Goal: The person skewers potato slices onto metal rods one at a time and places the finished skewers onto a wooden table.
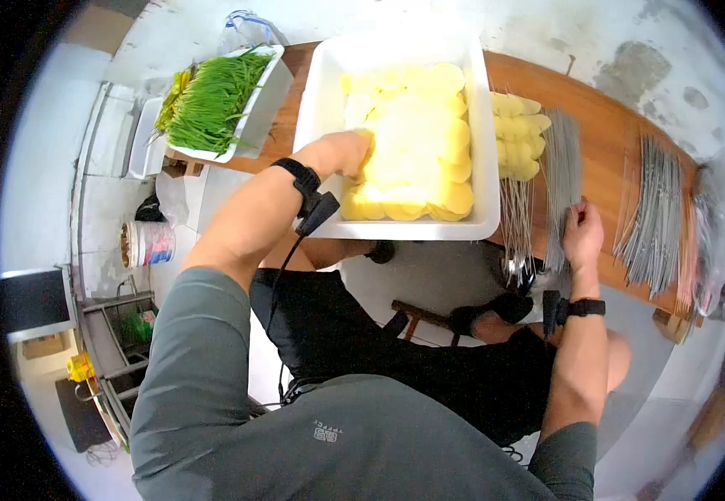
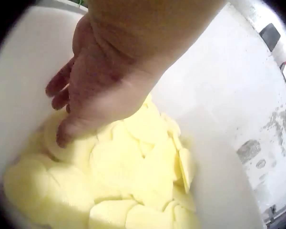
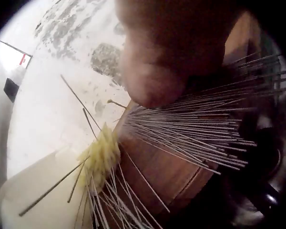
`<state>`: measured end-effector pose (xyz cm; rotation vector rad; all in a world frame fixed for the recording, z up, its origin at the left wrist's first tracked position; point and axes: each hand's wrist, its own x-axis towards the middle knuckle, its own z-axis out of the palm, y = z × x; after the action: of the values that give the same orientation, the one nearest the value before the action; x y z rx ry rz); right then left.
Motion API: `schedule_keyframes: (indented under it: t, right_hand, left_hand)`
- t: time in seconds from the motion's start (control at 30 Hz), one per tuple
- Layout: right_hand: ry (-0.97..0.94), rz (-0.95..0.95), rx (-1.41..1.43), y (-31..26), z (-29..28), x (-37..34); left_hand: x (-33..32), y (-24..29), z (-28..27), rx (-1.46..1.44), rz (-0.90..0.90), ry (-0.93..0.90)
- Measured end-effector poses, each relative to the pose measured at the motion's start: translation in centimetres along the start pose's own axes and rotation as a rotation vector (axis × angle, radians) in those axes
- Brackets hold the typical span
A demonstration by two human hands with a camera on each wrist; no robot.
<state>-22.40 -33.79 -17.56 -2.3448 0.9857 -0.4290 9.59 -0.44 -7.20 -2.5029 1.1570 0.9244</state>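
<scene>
My left hand (image 1: pixel 342 154) reaches into a white tub (image 1: pixel 316 108) holding a heap of thin, pale yellow potato slices (image 1: pixel 413 159). In the left wrist view, the fingers of this left hand (image 2: pixel 93 90) are loosely extended, and the thumb tip overlaps a slice at the heap's side. My right hand (image 1: pixel 583 238) has bent fingers over a bundle of thin metal skewers (image 1: pixel 561 159) on the wooden table. From the right wrist, its fingertips are hidden behind the hand (image 3: pixel 157 76); I cannot tell whether they pinch a skewer. Between tub and bundle lie skewers threaded with potato slices (image 1: pixel 517 138).
Green chives (image 1: pixel 216 100) fill a white container at the table's left. Another skewer bundle (image 1: pixel 651 213) lies farther right on the wooden table (image 1: pixel 609 142), near clear plastic bags (image 1: pixel 713 225). A bucket (image 1: pixel 147 243) stands on the floor at left. The stained wall (image 1: pixel 538 29) rises behind.
</scene>
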Motion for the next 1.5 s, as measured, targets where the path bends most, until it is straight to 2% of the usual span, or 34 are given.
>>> schedule_keyframes:
  t: [0.03,0.2,0.3,0.37,0.4,0.5,0.57,0.6,0.63,0.7,0.73,0.8,0.87,0.97,1.0,1.1,1.23,1.3,1.43,1.5]
  right_hand:
    - [0.004,-0.004,0.000,0.0,0.1,0.0]
    - [-0.003,-0.004,-0.010,0.0,0.1,-0.2]
    - [0.046,0.010,0.054,-0.1,-0.2,-0.1]
    - [0.001,0.056,0.137,-0.8,-1.0,-0.2]
    - [0.006,0.043,0.139,-0.3,-0.8,-0.2]
    - [0.079,0.027,0.266,0.1,-0.9,-0.3]
    - [0.111,0.064,0.408,-3.1,-3.3,-1.1]
    - [0.067,0.107,0.520,-3.9,-4.0,-1.5]
    - [0.074,0.097,0.511,-5.4,-5.0,-2.3]
    - [-0.012,0.053,0.510,-9.2,-6.3,-5.0]
    - [-0.025,-0.051,0.533,-11.5,-6.6,-7.0]
    - [-0.111,-0.187,0.519,-15.5,-6.5,-11.2]
    - [-0.232,-0.231,0.513,-17.8,-5.9,-14.6]
    - [-0.327,-0.250,0.542,-19.4,-5.3,-17.0]
    - [-0.303,-0.262,0.533,-19.4,-4.9,-17.3]
    - [-0.212,-0.321,0.475,-19.4,-4.5,-17.8]
    - [-0.268,-0.291,0.433,-19.3,-4.7,-18.4]
    - [-0.185,-0.315,0.477,-19.6,-4.6,-18.7]
    - [-0.191,-0.317,0.473,-19.7,-4.4,-18.8]
    - [-0.177,-0.383,0.484,-19.5,-3.9,-19.0]
  left_hand:
    - [0.3,0.5,0.3,0.073,-0.042,-0.104]
    - [0.0,0.2,0.6,0.139,0.040,-0.069]
    - [-0.8,-0.2,-0.4,0.015,0.113,-0.038]
    - [-2.8,0.0,-1.0,-0.644,-0.030,0.023]
    - [-4.3,0.6,-1.6,-1.001,-0.042,-0.028]
    - [-7.4,1.8,-2.3,-1.151,0.048,0.116]
    - [-8.7,2.4,-2.0,-1.161,0.040,0.197]
    - [-9.0,2.6,-1.5,-1.256,0.067,0.269]
    - [-9.3,2.9,-1.2,-1.353,0.097,0.341]
    - [-10.0,4.3,-0.7,-1.486,0.150,0.379]
    - [-10.2,5.0,-0.6,-1.612,0.187,0.407]
    - [-10.4,5.9,-0.2,-1.666,0.255,0.412]
    - [-10.8,7.0,-0.1,-1.701,0.337,0.438]
    - [-12.1,8.6,-0.3,-1.731,0.324,0.470]
    - [-12.6,9.3,-0.3,-1.730,0.260,0.520]
    - [-12.7,9.1,0.1,-1.774,0.333,0.523]
    - [-12.6,8.8,0.2,-1.830,0.314,0.563]
    - [-12.8,8.8,0.1,-1.861,0.317,0.576]
    - [-12.7,9.1,0.2,-1.858,0.314,0.564]
    - [-12.8,9.5,0.1,-1.886,0.300,0.578]
